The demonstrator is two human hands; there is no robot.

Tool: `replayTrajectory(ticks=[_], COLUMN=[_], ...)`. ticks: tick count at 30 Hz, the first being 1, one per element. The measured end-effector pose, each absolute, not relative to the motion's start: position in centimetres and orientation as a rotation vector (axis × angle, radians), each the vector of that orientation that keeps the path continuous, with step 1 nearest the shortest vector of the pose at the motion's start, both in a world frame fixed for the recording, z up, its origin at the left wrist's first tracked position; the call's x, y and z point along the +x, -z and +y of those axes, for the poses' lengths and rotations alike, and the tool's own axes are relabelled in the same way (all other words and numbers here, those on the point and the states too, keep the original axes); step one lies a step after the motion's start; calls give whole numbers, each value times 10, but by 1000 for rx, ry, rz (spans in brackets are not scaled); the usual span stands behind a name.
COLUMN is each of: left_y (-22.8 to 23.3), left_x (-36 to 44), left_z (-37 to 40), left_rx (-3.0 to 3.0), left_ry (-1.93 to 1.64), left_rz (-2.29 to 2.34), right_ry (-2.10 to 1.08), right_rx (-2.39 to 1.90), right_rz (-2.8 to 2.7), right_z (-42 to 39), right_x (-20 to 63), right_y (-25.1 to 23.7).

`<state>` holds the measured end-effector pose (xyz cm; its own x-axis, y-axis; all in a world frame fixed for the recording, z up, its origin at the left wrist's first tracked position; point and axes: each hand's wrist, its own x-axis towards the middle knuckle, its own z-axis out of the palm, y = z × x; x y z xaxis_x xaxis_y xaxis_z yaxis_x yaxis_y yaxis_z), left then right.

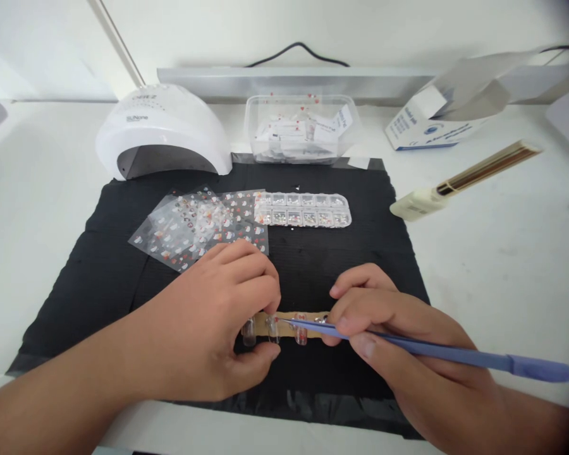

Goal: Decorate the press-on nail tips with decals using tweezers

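Note:
A tan strip (pixel 287 325) lies on the black mat and carries several clear false nails. My left hand (pixel 227 316) closes thumb and forefinger on the top and bottom ends of one clear false nail (pixel 274 332). Blue tweezers (pixel 422 346) are in my right hand (pixel 403 335), pinched between thumb and fingers. Their thin tips point left and reach that nail, where a small red spot shows. To the right sits a false nail with red decoration (pixel 301 330). Another clear nail (pixel 249 331) stands at the strip's left end, close to my left fingers.
Sticker sheets (pixel 203 224) overlap a clear compartment case (pixel 308 210) of tiny gems on the black mat (pixel 332 253). Behind stand a white nail lamp (pixel 164 129), a clear plastic tub (pixel 298 136) and an opened carton (pixel 427 120). A gold-capped bottle (pixel 420 202) is at right.

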<state>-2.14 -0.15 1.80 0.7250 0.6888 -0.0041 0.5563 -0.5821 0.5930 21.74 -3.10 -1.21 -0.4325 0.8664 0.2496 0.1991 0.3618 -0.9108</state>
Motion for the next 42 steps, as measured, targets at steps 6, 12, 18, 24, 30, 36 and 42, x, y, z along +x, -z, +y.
replayTrajectory(ticks=[6,12,18,24,30,36,42], left_y=[-18,-21,-20,-20,-22,-23,-26], left_x=[-23,-23,-21,-22,-23,-23,-24], left_z=[-3,-4,-4,-4,-4,-5,-6], left_rx=[2332,2297,2287,2285,2279,2285,2298], left_ry=[-304,-323,-340,-400,-394,-323,-318], left_rz=[940,916,876,831,822,827,829], right_ry=[-1086,-1069,-1064,-1084,-1110,-1266,-1384], right_rx=[-934,-941,-946,-944,-971,-977,-946], right_rz=[-1863,-1867,-1857,-1870,-1823,-1532,-1229], right_z=[-31,-31,-32,-32,-32,-30,-26], right_x=[218,217,216,217,221,223,221], right_y=[12,11,13,12,11,17,19])
